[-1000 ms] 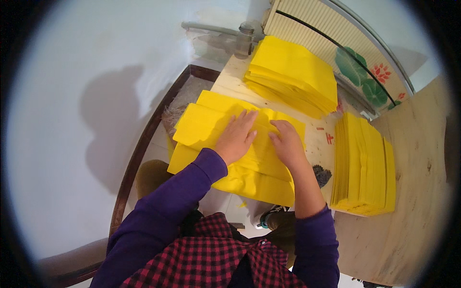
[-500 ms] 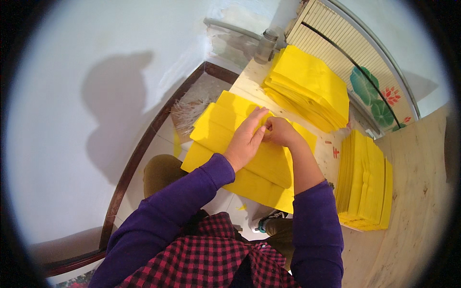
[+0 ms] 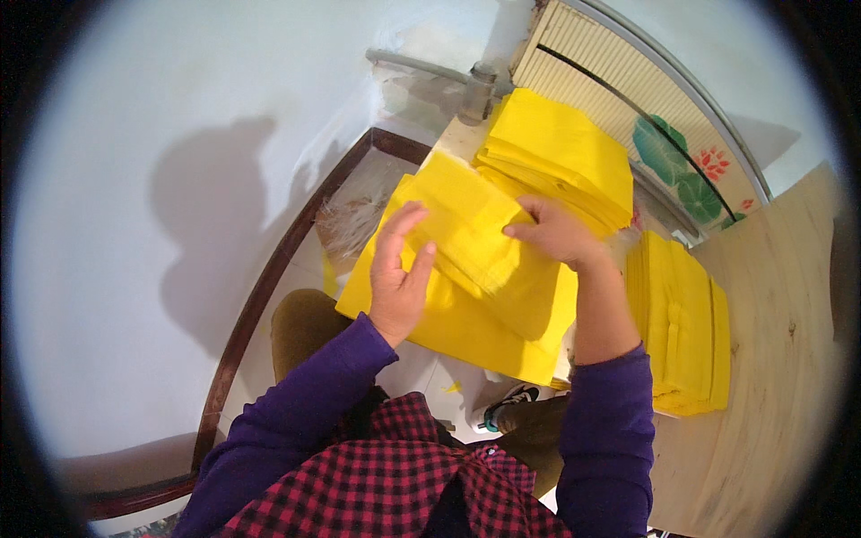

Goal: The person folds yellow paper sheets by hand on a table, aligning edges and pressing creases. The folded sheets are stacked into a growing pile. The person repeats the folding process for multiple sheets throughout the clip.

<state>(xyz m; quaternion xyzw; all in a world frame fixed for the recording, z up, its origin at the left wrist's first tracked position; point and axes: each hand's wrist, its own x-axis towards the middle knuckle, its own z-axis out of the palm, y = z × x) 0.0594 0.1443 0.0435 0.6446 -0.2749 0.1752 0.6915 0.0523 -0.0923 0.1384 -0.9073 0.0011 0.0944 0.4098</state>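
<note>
No readable txt anywhere rn afaict. Yellow sheets dead center, back stack at abt 1 o'clock n side stack btwn 3 n 4: nothing legible. Closest to a sign is the red n green flower print on the ribbed panel, abt 2 o'clock, w/ no letters I can make out. Jar nr 12 is too blurry for a label. Shoe at 5: pale marks, can't tell if lettering tbh.

This is looking like a small workshop: yellow sheets are lying in thick stacks on a plain wooden counter at right, near a patchy wall at upper centre.
</note>
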